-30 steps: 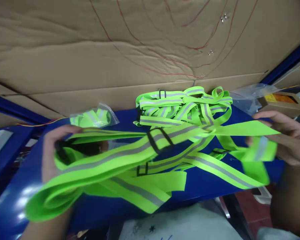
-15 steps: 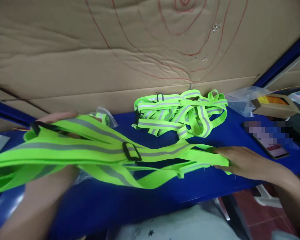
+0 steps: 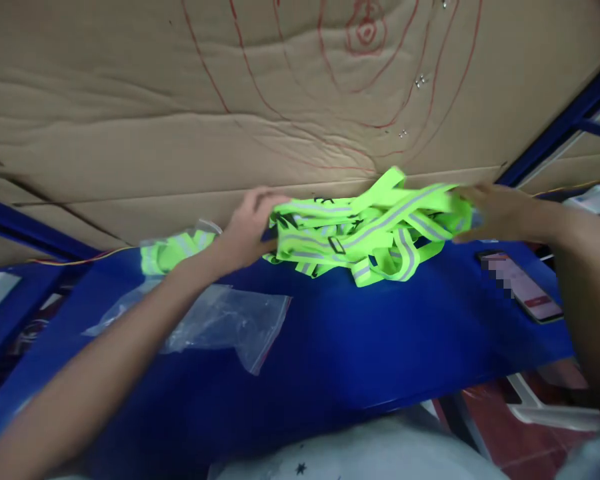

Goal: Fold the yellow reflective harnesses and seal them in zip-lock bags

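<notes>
Neon-green reflective straps (image 3: 375, 230) with grey stripes and black buckles lie bunched on the blue table, against the cardboard. The upper bundle rests on the pile beneath it, and where one ends and the other starts is hard to make out. My left hand (image 3: 253, 230) grips the bundle's left end, its fingertips partly hidden behind the straps. At the right end, my right hand (image 3: 487, 210) has thumb and fingers around the straps, a little blurred. Another folded strap in a clear bag (image 3: 177, 252) lies left of my left hand.
A flattened clear zip bag (image 3: 230, 323) lies on the blue table (image 3: 340, 347) below my left forearm. A phone (image 3: 523, 287) rests near the right side. Behind stands a cardboard panel (image 3: 130, 153) with red rings and metal pins. Blue frame bars (image 3: 563, 127) flank it.
Both hands have carried the strap bundle from the front left onto the pile at the back. The bags on the left are now uncovered, and the view has shifted slightly.
</notes>
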`<state>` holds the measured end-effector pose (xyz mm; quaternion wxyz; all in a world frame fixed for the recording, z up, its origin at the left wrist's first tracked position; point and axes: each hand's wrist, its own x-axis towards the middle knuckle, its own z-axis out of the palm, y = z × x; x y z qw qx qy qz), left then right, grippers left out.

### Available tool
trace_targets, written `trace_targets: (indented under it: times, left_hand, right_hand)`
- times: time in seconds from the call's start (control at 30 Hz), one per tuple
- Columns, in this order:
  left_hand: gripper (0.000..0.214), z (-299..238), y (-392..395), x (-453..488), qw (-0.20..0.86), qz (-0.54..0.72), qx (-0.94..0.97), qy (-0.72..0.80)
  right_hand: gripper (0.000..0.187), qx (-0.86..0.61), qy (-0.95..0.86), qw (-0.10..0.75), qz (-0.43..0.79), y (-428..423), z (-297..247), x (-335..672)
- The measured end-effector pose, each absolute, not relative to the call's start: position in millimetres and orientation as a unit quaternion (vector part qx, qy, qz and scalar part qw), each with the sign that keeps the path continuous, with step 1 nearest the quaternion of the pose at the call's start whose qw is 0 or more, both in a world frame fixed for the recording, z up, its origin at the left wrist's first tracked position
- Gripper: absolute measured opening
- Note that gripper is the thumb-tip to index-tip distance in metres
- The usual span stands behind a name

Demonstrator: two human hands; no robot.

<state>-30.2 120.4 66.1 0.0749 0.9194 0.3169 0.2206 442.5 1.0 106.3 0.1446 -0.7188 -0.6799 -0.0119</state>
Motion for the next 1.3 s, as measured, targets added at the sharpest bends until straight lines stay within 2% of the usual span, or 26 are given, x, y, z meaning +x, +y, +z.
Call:
trace_targets:
  times: [0.07,0.1,0.17,0.23,0.4,0.47,0.53,0.7,0.87,1.0,1.13,1.3]
  left_hand:
    - [0.06,62,114,-36,0.026,0.131,0.943,0.306]
    - [0.062,62,109,-40,0.004,0.106,0.946,0.306]
    - [0.067,65,95,-48,-0.052,0.08,0.947,0.307]
    - [0.067,67,76,-54,-0.087,0.083,0.943,0.311]
    - [0.052,50,6,-51,-0.107,0.062,0.949,0.291]
    - [0.043,37,-16,-45,-0.109,0.055,0.953,0.276]
    - [0.046,24,-23,-39,-0.122,0.034,0.946,0.298]
    - [0.052,12,-5,-36,-0.147,-0.03,0.916,0.372]
    - [0.06,17,-20,-58,-0.147,0.03,0.901,0.408]
    - [0.047,32,-13,-90,-0.136,0.06,0.858,0.491]
    - [0.04,57,33,-114,-0.118,-0.034,0.753,0.647]
    - [0.042,54,89,-103,-0.125,-0.025,0.764,0.633]
  right_hand:
    - [0.092,-0.682,-0.73,0.041,0.016,-2,89,424]
    - [0.086,-0.665,-0.747,0.014,0.005,-7,83,413]
    - [0.067,-0.639,-0.767,0.033,-0.054,-21,74,387]
    - [0.06,-0.605,-0.787,0.068,-0.097,-34,67,355]
    - [0.057,-0.502,-0.85,0.134,-0.092,-50,33,283]
    - [0.062,-0.468,-0.869,0.137,-0.085,-48,13,271]
    - [0.066,-0.451,-0.878,0.129,-0.091,-41,-6,272]
    - [0.069,-0.461,-0.871,0.123,-0.121,-17,-28,291]
    - [0.068,-0.44,-0.88,0.136,-0.118,-35,-22,292]
    - [0.063,-0.428,-0.885,0.149,-0.104,-55,-15,288]
    - [0.052,-0.427,-0.884,0.162,-0.1,-59,-10,282]
    - [0.044,-0.413,-0.891,0.164,-0.093,-61,-8,270]
